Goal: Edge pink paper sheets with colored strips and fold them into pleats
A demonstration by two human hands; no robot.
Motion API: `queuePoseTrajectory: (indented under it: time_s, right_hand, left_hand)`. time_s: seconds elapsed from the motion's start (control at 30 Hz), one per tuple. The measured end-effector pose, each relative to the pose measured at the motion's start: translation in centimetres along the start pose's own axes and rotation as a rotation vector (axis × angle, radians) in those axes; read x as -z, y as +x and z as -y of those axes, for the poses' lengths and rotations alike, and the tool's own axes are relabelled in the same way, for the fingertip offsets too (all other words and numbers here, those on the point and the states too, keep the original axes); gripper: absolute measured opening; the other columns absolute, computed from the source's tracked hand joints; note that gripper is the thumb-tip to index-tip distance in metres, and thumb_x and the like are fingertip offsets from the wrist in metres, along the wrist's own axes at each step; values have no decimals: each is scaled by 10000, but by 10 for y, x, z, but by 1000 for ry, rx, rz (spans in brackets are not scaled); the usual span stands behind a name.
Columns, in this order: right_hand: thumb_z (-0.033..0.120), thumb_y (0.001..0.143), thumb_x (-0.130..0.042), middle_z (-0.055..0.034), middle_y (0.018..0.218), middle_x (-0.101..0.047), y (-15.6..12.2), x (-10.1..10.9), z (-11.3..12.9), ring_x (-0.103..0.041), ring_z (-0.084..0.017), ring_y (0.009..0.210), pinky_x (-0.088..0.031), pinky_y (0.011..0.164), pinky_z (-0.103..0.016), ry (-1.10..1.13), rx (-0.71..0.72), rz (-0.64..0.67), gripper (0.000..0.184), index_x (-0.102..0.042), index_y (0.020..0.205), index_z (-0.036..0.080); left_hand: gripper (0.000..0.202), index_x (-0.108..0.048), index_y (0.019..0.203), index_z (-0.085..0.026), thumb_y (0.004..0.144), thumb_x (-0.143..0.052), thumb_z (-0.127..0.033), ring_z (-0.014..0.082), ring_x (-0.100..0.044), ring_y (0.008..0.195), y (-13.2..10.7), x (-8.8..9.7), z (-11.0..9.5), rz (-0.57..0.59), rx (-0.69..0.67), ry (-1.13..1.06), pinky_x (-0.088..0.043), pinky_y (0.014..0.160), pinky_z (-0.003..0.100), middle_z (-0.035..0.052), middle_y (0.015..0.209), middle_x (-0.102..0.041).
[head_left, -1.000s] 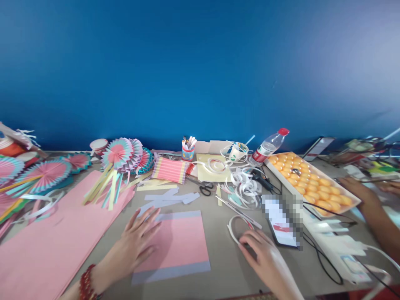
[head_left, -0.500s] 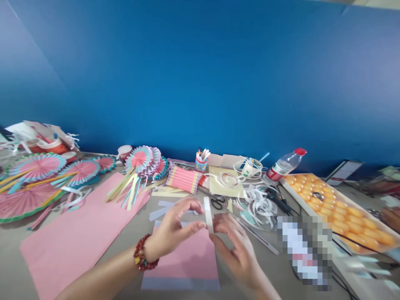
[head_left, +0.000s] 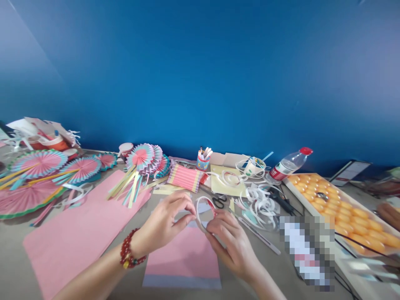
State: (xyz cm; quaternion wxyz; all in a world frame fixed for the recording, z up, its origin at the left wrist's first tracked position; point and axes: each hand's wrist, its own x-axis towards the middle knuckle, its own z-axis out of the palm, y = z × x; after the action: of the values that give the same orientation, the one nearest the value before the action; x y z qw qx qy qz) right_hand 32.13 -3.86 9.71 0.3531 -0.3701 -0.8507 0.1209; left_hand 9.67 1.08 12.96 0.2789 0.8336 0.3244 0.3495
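A thin, ring-shaped roll of tape [head_left: 199,216], white on the outside with some red on its inner side, is held up over the table. My right hand [head_left: 231,237] grips it by its lower right side between thumb and fingers. From the other side, my left hand [head_left: 170,218], with a red bead bracelet at the wrist, pinches at the roll's left edge; a loose tape end is too small to make out. Below both hands lies a pink sheet [head_left: 184,254] with a pale lilac strip [head_left: 181,281] along its near edge.
Larger pink paper [head_left: 84,225] covers the left side, with folded paper fans [head_left: 83,168] behind it. Beyond my hands are scissors [head_left: 220,202], a pleated pink paper piece [head_left: 184,177] and a pen cup [head_left: 203,161]. Rightward are curled white strips [head_left: 261,204], a bottle [head_left: 287,166] and an orange-domed tray [head_left: 339,204].
The roll has turned from edge-on to showing its open ring. My left thumb and fingers have come together at its edge. My right hand keeps hold of it.
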Motion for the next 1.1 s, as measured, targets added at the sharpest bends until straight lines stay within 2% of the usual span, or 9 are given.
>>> queuePoseTrajectory:
  time_s: [0.13,0.5,0.57,0.63,0.73,0.93,1.1]
  right_hand:
    - [126,911,-490,-31,825,-632,1,1,0,-562,-199,854,-427,970,-445,-22,2,21,114,-537,944,224]
    - [179,934,-494,-29,788,-621,5,-1,-3,-571,-194,825,-445,959,-435,-62,-22,50,59,-535,920,219]
    - [229,946,-504,-19,738,-592,4,0,-6,-559,-188,778,-464,900,-399,-76,-53,68,79,-531,873,216]
    - [302,956,-515,-7,687,-549,2,2,-9,-534,-174,703,-473,768,-330,-89,-94,92,178,-514,800,216]
    - [364,965,-503,-5,682,-540,-4,10,-14,-516,-155,645,-403,604,-259,-94,-165,139,257,-501,757,214]
    - [306,982,-436,-15,739,-612,-23,24,-26,-579,-162,681,-410,632,-256,-126,-278,248,195,-555,852,223]
    - [314,999,-388,-34,837,-682,-42,17,-34,-646,-195,737,-433,650,-281,-265,-338,286,206,-575,1036,237]
  left_hand:
    - [30,-582,911,-196,924,-558,-208,172,-590,913,0,1,4,25,30,27,-449,818,282,29,929,-628]
    - [87,-538,812,-187,844,-507,-114,151,-564,797,-6,2,12,124,65,-25,-429,761,267,6,824,-599]
    - [73,-531,807,-188,854,-512,-135,146,-560,784,-11,2,16,133,117,-65,-425,748,260,3,820,-595]
    - [73,-528,802,-188,871,-518,-167,140,-560,774,-17,3,22,144,182,-105,-424,737,250,-4,814,-594]
    - [106,-531,788,-188,887,-531,-227,134,-553,754,-28,7,35,139,296,-142,-421,718,239,-11,796,-593]
    - [197,-550,769,-176,898,-532,-324,144,-544,741,-56,15,67,105,442,-231,-417,682,233,-7,751,-587]
    - [202,-571,763,-177,886,-521,-330,159,-573,749,-77,13,82,94,509,-125,-437,689,242,3,748,-617]
